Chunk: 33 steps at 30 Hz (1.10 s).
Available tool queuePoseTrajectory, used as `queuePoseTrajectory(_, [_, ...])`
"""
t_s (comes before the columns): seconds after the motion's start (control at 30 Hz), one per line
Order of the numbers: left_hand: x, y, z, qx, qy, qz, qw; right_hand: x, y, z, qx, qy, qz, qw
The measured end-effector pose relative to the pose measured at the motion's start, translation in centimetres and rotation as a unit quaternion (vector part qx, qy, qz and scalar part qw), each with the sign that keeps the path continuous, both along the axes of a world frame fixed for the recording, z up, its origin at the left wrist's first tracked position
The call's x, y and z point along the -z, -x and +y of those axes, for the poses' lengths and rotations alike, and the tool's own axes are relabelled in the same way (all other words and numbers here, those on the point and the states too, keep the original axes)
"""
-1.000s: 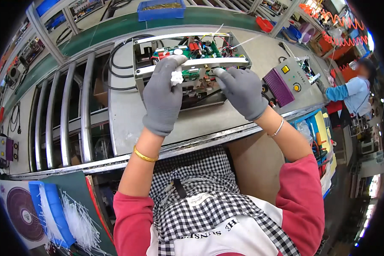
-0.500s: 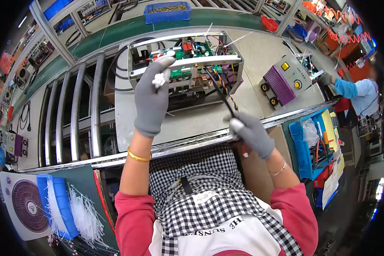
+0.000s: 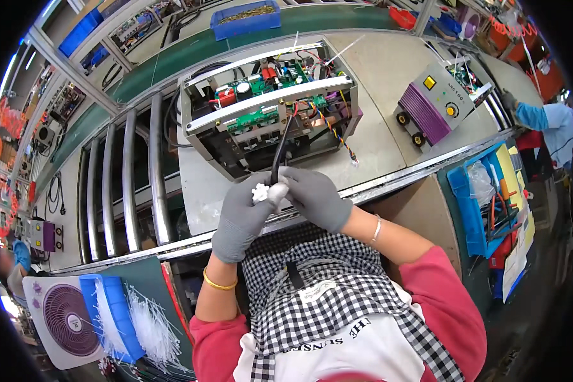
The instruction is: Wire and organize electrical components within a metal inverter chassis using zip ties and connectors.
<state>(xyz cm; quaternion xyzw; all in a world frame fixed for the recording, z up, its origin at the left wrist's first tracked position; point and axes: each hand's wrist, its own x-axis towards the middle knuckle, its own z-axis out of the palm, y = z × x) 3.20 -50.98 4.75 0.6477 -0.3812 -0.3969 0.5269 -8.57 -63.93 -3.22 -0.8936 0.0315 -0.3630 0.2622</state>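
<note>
Both gloved hands meet just in front of an open metal-framed machine chassis [image 3: 197, 137] with green circuit boards inside. A black cable [image 3: 279, 156] runs out of the chassis down to my fingers. My right hand [image 3: 317, 197] is closed on this cable. Beside it, my left hand [image 3: 245, 213] is closed, with a cluster of small white plastic pieces [image 3: 260, 192] showing between its fingers. Its thumb is against the cable near the right fingers. The cable's end is hidden by the hands. A bundle of coloured wires with a white plug [image 3: 353, 159] hangs from the chassis front.
Metal rollers [image 3: 128, 184] lie left of the chassis. A purple-sided wheeled machine [image 3: 430, 105] stands at the right. Lower left are a fan [image 3: 67, 318] and a blue bin [image 3: 111, 318] beside white cable ties [image 3: 151, 331]. A blue tool tray [image 3: 468, 223] sits right; a co-worker [image 3: 554, 127] stands beyond.
My left hand has come down from the chassis frame toward me. My right hand has moved left with the cable, and the two hands are now together.
</note>
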Motion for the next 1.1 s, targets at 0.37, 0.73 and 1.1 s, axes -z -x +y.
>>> queuePoseTrajectory(0.37, [4.0,0.1,-0.7,-0.051,0.057,-0.362,0.929,5.3,-1.9,-3.3,-0.016,0.063,0.002,0.998])
queuePoseTrajectory(0.73, [7.8,-0.8,-3.0,-0.060,0.085,-0.437,0.893,5.0,-2.2,-4.1,0.070,0.079,0.127,0.986])
queuePoseTrajectory(1.1, [7.4,-0.2,-2.4,-0.058,0.074,-0.505,0.858,4.8,-1.7,-3.7,0.048,-0.030,0.012,0.998])
